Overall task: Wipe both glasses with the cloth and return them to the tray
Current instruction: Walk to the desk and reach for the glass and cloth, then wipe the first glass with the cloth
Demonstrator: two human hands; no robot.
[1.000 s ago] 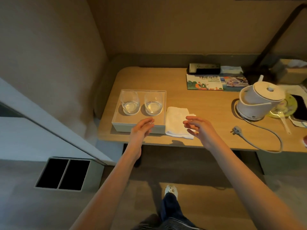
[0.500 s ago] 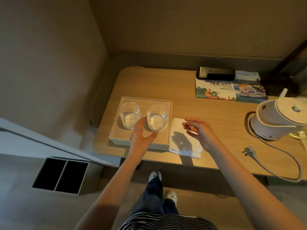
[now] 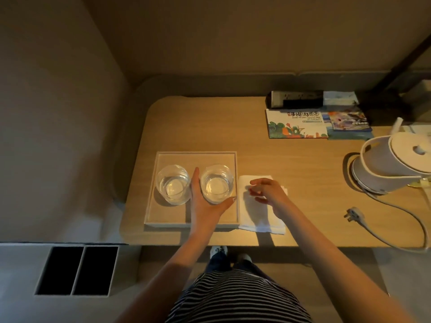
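Observation:
Two clear glasses stand side by side in a pale square tray [image 3: 197, 155] at the table's left front. My left hand [image 3: 205, 203] wraps the right glass [image 3: 217, 183]: the fingers run up between the two glasses and the thumb presses its near right side. The left glass [image 3: 173, 184] stands untouched. A folded white cloth [image 3: 261, 220] lies flat just right of the tray. My right hand [image 3: 268, 191] hovers over the cloth's far end with fingers curled and apart, casting a shadow on it and holding nothing.
A white electric kettle [image 3: 394, 164] sits on its base at the right, its cord and plug [image 3: 354, 214] trailing toward the front edge. Brochures [image 3: 296, 123] and a black power strip [image 3: 295, 99] lie at the back. A floor vent [image 3: 77, 270] is at lower left.
I have stepped closer and now look more steeply down. My left hand went from the tray's front edge into the tray and closed around the right glass. My right hand came over the cloth.

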